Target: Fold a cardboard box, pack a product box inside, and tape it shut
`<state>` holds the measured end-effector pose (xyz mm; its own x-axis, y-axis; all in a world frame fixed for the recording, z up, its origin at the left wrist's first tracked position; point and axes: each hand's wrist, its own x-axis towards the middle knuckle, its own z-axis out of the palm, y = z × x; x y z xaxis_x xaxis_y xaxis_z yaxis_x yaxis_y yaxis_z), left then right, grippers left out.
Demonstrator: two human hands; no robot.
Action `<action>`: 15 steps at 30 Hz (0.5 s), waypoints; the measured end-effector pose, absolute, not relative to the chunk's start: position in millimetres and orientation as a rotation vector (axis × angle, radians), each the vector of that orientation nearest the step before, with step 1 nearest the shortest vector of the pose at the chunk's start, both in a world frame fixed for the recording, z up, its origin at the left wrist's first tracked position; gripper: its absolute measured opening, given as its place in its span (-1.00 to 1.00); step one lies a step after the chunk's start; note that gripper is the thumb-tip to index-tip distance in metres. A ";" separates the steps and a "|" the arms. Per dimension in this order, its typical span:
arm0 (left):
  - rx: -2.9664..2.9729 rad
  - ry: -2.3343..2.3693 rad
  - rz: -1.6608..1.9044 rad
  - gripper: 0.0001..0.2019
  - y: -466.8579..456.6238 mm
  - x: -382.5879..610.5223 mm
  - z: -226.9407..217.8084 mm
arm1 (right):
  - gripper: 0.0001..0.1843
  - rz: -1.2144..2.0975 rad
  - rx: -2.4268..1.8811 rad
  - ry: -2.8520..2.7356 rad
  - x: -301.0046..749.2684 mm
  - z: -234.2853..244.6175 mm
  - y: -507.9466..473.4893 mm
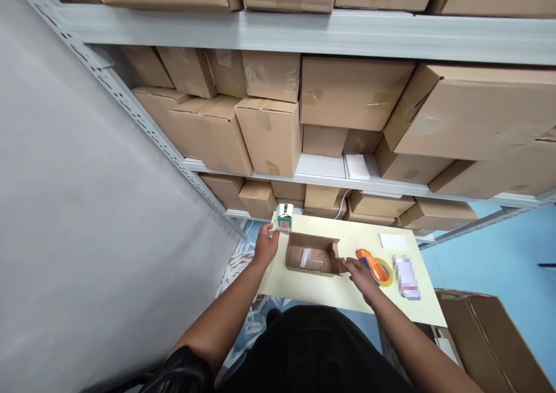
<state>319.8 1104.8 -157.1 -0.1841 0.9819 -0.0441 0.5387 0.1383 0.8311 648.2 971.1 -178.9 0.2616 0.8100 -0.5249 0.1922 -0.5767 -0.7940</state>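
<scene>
A small open cardboard box (313,254) lies on a pale yellow table (330,292), with a white item inside it. My left hand (266,243) is at the box's left end, fingers curled close to a small green and white carton (284,217); whether it grips the carton is unclear. My right hand (358,272) rests at the box's right flap, fingers bent against the cardboard. Just right of that hand lies an orange tape dispenser (374,265).
A white card (393,241) and a blurred white packet (407,278) lie on the table's right part. Metal shelving (330,34) stacked with brown cartons rises behind. A brown carton (490,341) stands on the blue floor at right. White scraps (237,265) litter the floor at left.
</scene>
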 end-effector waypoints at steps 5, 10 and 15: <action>1.634 1.955 0.716 -0.46 1172.0 357.7 -134.0 | -0.44 1.274 -1.955 -0.994 674.3 -168.2 961.9; 1.742 2.135 0.227 -0.32 1214.0 392.7 -138.0 | -0.50 1.271 -1.938 -0.938 680.7 -159.9 943.5; 1.780 2.122 0.206 -0.45 1234.3 383.7 -142.0 | -0.53 1.270 -1.922 -0.837 677.8 -163.2 921.8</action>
<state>383.7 1234.3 -142.0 -0.1399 0.9737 -0.1799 0.9208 0.1948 0.3380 677.8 921.8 -163.2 0.3181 0.8044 -0.5017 0.1441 -0.5641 -0.8131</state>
